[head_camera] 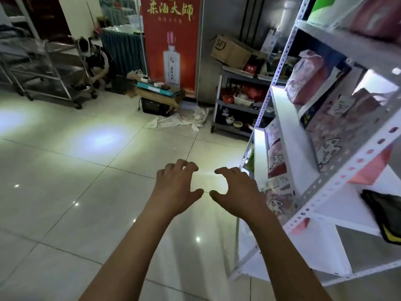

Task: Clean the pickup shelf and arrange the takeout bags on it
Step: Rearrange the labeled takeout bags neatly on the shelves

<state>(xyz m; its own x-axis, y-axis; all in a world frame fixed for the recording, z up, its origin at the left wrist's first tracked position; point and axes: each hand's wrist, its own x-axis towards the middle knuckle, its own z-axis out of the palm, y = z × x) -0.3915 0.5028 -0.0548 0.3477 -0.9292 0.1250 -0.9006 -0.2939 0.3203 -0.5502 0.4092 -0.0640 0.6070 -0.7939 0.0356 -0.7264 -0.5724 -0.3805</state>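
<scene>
Both hands, left point(175, 183) and right point(235, 187), hover empty over the floor point(86, 192), fingers loosely curled. Turn right to the shelf point(321, 185) and straighten its bags point(308, 77) upright.

Bags point(308, 80) on shelf point(284, 118), rt.

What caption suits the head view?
Both empty hands, left hand and right hand, hover beside the white shelf holding takeout bags.

Glossy floor tiles point(86, 170), a white perforated metal shelf point(338, 177), printed paper bags point(308, 79), and crumpled cloth point(173, 121).
</scene>
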